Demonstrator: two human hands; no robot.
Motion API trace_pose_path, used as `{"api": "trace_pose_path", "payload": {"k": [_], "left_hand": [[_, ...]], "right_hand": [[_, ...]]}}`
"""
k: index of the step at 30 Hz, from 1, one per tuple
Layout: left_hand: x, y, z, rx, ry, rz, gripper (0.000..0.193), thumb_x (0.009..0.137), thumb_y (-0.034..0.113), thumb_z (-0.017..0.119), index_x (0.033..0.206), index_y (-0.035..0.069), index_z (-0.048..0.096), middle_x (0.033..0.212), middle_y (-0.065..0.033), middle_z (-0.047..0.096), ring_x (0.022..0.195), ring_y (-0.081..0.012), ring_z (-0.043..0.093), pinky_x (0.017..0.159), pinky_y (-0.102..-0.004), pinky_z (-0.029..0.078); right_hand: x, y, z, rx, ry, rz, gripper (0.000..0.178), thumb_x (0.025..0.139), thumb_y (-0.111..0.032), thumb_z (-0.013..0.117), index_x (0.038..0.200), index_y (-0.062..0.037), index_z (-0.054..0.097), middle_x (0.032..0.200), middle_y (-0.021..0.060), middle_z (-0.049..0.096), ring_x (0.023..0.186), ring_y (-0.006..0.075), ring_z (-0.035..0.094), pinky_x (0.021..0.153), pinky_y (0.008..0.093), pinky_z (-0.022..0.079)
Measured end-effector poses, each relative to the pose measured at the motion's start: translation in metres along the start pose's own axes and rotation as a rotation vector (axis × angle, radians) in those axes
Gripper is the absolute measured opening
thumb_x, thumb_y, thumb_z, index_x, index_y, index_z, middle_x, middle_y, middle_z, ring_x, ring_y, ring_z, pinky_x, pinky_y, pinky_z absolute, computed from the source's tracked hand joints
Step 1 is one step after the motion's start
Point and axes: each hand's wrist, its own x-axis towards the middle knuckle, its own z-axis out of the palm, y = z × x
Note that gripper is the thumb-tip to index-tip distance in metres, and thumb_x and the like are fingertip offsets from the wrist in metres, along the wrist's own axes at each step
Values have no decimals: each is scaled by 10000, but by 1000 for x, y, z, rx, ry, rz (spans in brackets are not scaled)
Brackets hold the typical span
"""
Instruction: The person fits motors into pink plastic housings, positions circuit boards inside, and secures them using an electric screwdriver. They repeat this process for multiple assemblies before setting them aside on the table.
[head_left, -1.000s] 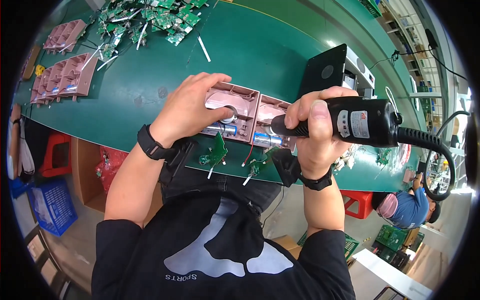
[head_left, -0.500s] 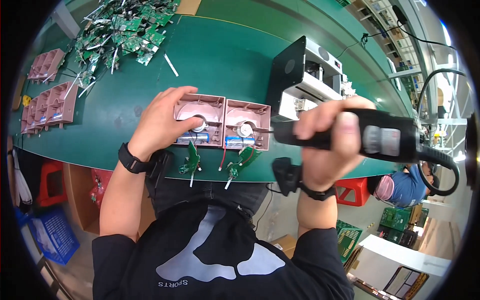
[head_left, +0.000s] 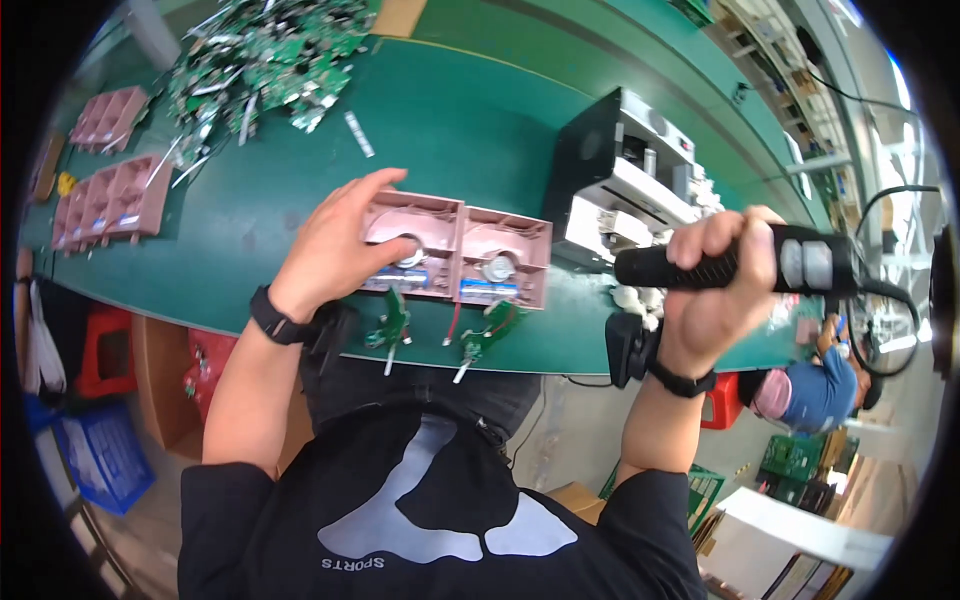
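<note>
A pair of joined pink plastic casings [head_left: 507,228] lies on the green table in front of me. Each half contains a round silver part [head_left: 498,268] and a blue cylindrical battery [head_left: 488,290]. My left hand [head_left: 335,245] rests at the casings' left end, fingers extended and thumb by the left round part. Wrapped in my right hand [head_left: 728,275] is a black corded electric screwdriver [head_left: 812,264], raised right of the casings, its tip pointing left. Two green circuit boards [head_left: 392,322] on wires hang out along the casings' near side.
Green circuit boards [head_left: 265,70] are heaped at the far left. More pink casings [head_left: 110,205] stand on the left. A black and white machine [head_left: 640,170] is right of the casings, with small white parts [head_left: 640,300] near it. A white strip [head_left: 358,134] lies beyond. Another person [head_left: 815,395] sits far right.
My right hand has drawn the electric screwdriver right, away from the right-hand casing's round part. My left hand keeps its place on the casings. The whole view has shifted slightly.
</note>
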Motion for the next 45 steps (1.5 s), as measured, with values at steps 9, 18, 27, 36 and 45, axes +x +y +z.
{"api": "trace_pose_path", "payload": {"k": [9,18,27,36,45], "left_hand": [[12,-9,4,-44,-77,36,631,800,302,860,1358,110,636,1246,-110,690,1189,-320,647,982,-424,530],[4,-12,7,-8,-33,50,623,789,337,865,1340,141,650,1209,-82,700,1206,-310,639,987,-450,530],[13,-7,6,-11,-49,48,635,785,323,862,1348,128,642,1210,-96,700,1202,-325,641,998,-455,525],[1,-9,1,-56,-72,87,726,793,287,873,1434,104,586,1287,-155,681,1224,-342,638,1045,-428,510],[-5,-18,-6,-391,-96,-51,933,772,273,902,1575,111,453,1433,-197,612,1344,-313,592,1084,-407,501]], "right_hand": [[-31,27,109,201,-261,72,207,1015,-164,589,1164,-25,555,774,106,566,587,218,546,573,397,500],[-43,60,128,111,-340,89,226,959,-49,643,1127,39,521,732,118,575,571,210,563,560,364,510],[-35,77,127,10,-487,-82,236,949,-34,668,1125,28,524,743,95,590,582,176,587,546,332,502],[-42,8,59,78,-195,-35,228,992,-174,628,1163,-64,524,760,75,565,566,192,551,534,368,496],[19,2,-21,-156,62,-174,185,1026,-194,586,1122,-40,548,744,67,541,582,201,535,574,365,484]]}}
